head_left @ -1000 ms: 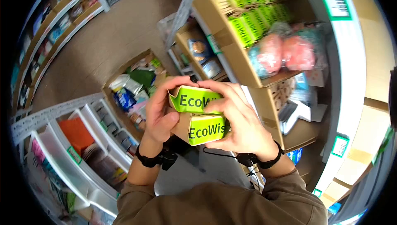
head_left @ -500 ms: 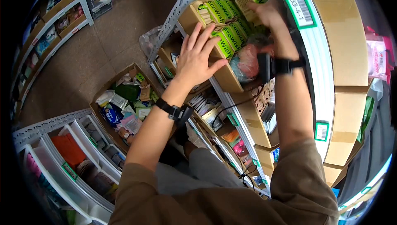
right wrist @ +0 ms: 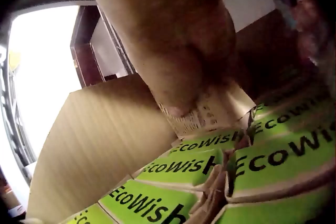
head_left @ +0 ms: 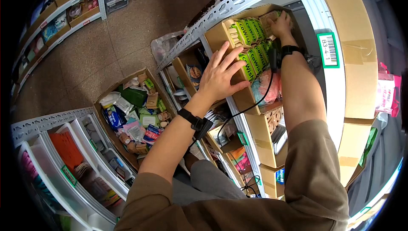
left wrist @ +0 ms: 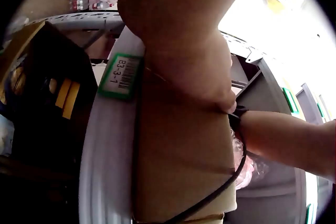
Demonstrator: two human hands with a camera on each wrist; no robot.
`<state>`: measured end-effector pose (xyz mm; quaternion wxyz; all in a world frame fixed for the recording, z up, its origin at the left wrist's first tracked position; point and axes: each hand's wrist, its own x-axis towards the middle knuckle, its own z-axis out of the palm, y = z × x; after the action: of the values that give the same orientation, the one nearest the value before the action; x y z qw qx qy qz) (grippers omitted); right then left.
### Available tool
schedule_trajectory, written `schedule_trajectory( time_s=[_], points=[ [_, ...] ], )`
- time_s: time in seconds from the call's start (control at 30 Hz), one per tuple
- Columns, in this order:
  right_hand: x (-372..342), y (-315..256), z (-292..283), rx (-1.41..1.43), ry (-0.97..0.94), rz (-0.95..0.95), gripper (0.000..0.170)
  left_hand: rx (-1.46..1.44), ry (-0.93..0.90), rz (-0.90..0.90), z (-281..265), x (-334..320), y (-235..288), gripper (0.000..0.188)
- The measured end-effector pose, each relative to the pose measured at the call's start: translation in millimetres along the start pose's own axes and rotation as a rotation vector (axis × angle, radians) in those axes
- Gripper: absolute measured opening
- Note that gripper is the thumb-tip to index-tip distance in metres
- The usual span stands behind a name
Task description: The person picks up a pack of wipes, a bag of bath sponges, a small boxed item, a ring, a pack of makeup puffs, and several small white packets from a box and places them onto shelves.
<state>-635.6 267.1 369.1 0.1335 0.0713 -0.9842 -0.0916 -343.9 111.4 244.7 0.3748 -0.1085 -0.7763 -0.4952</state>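
Observation:
My left hand [head_left: 221, 71] lies spread against the front wall of an open cardboard carton [head_left: 219, 40] on the shelf, its fingers straight. In the left wrist view that hand covers the top of the carton's brown outer wall [left wrist: 184, 150]. Inside the carton stand two rows of green-labelled EcoWish boxes [head_left: 257, 59]. At the far end of the rows my right hand [head_left: 281, 26] grips a small brown cardboard box [right wrist: 205, 116] with printed sides. In the right wrist view its thumb is on one side and the other fingers are mostly hidden.
Plastic-wrapped pink items [head_left: 271, 87] fill the carton's near part. A floor carton [head_left: 102, 116] of mixed packets stands to the left, by white drawers [head_left: 78, 167]. Shelf posts [head_left: 329, 78] and taped cartons [head_left: 350, 57] flank my right arm. A black cable [head_left: 255, 103] hangs across the shelf.
A second ago both hands held two EcoWish boxes before me. Then the left hand went to the carton's wall, and the right carried boxes into its back, where it now sits lower.

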Motion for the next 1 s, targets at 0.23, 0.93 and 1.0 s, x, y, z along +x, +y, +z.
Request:
schedule_trajectory(
  time_s=[0.23,0.93,1.0],
  points=[
    [-19.1,-30.1,-26.6,0.0,-0.042,0.124,0.106,0.004,0.031,-0.004,3.4,-0.1,1.6,0.051],
    [-382.6,-254.3,122.3,0.685,-0.814,-0.463,0.035,-0.862,0.624,-1.345,-89.8,-330.5,9.3,0.025],
    [-396.8,-281.4,202.8,0.439,-0.809,-0.622,0.041,-0.855,0.647,-1.329,-92.9,-350.3,-9.3,0.024]
  ],
)
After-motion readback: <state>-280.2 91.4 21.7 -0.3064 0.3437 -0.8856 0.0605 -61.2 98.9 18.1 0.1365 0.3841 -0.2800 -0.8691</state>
